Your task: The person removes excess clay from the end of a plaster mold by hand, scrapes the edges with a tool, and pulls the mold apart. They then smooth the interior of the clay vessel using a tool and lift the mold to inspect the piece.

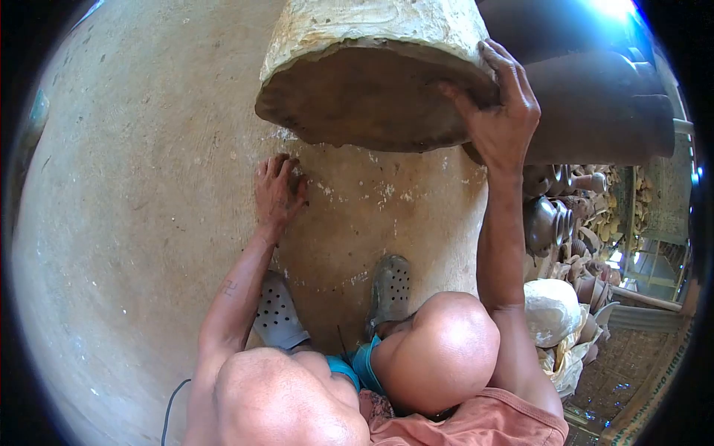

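A large round clay-like form (387, 22) with a pale, rough outer side is tilted at the top of the view, its dark brown flat face (364, 97) turned toward me. My right hand (500, 111) grips the right edge of this form, thumb on the dark face and fingers over the pale side. Below the form's lower left edge, my left hand (280, 192) is down at the floor (163, 186), fingers bent and a little apart, with nothing visible in it. Its fingertips do not touch the form.
Large dark cylindrical vessels (595, 111) lie just right of the form. Beyond my right arm stand dark pots (541, 223), a white bundle (550, 308) and stacked pottery (591, 286). My shoes (390, 286) and bent knees are below the form.
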Demonstrator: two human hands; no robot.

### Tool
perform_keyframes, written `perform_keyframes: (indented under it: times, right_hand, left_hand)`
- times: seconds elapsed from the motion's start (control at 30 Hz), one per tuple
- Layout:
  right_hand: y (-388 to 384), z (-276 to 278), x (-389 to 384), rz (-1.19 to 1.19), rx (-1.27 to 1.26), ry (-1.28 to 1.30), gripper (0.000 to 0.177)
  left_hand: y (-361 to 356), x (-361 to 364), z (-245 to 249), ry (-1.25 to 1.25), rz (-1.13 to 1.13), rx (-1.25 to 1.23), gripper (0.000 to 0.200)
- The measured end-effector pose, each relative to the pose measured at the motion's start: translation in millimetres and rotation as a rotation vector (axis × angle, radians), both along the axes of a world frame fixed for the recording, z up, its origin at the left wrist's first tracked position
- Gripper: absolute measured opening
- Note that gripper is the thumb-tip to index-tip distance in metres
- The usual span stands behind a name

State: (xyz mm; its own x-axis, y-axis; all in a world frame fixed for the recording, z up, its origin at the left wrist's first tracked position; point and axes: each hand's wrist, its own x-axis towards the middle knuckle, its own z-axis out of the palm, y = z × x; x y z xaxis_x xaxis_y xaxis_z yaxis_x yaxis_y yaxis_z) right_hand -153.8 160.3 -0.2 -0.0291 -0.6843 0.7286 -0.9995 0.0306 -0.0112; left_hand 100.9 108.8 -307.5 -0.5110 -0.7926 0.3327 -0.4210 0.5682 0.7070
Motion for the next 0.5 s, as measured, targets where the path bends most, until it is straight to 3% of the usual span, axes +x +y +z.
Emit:
perform_keyframes:
  times: [0.07,0.17,0.5]
  right_hand:
    - [-3,14,22,-0.025,0.105,0.080,0.065]
    - [-17,5,23,-0.026,0.028,0.261,0.066]
    - [-21,22,32,-0.106,0.198,0.206,0.076]
  left_hand:
    - [-2,1,-2,-0.002,-0.012,0.002,0.040]
    - [-2,4,-3,0.023,-0.014,0.008,0.040]
    - [-2,6,-6,0.007,-0.009,0.031,0.046]
